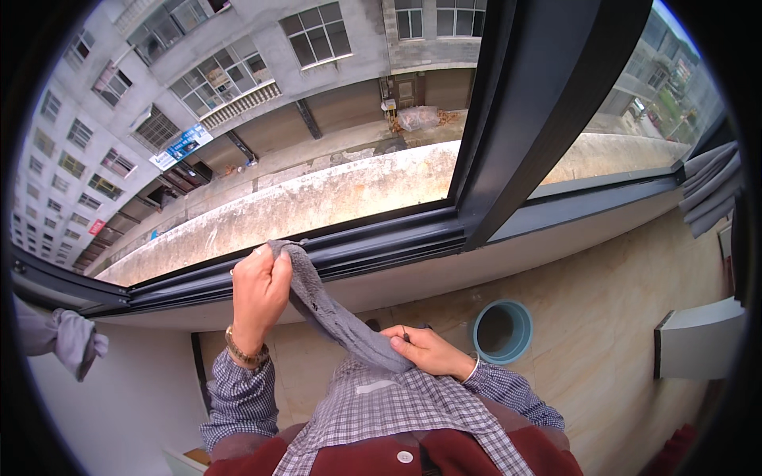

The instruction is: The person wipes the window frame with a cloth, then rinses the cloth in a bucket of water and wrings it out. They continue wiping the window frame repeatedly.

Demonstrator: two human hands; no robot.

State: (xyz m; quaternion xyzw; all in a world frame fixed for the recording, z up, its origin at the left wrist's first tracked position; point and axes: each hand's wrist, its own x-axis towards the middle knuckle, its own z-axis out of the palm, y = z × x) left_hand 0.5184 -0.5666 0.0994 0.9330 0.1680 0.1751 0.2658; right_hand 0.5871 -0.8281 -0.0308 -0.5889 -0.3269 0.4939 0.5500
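A grey cloth (333, 318) is stretched at a slant between my two hands, with a few dark specks on it. My left hand (260, 291) grips its upper end at the track of the dark metal window frame (369, 235). Lower down, near my checked apron (381, 398), my right hand (434, 352) holds the other end. A small dark thing (406, 335) shows at the right thumb and fingers, too small to name. The window before me stands open on the left side.
A blue bucket (503, 331) with murky liquid stands on the tiled floor (583, 309) to the right. Tied grey curtains (77, 342) hang at the left, and another curtain (711, 187) at the right. Beyond the opening lie a concrete ledge (333, 196) and a building across the street.
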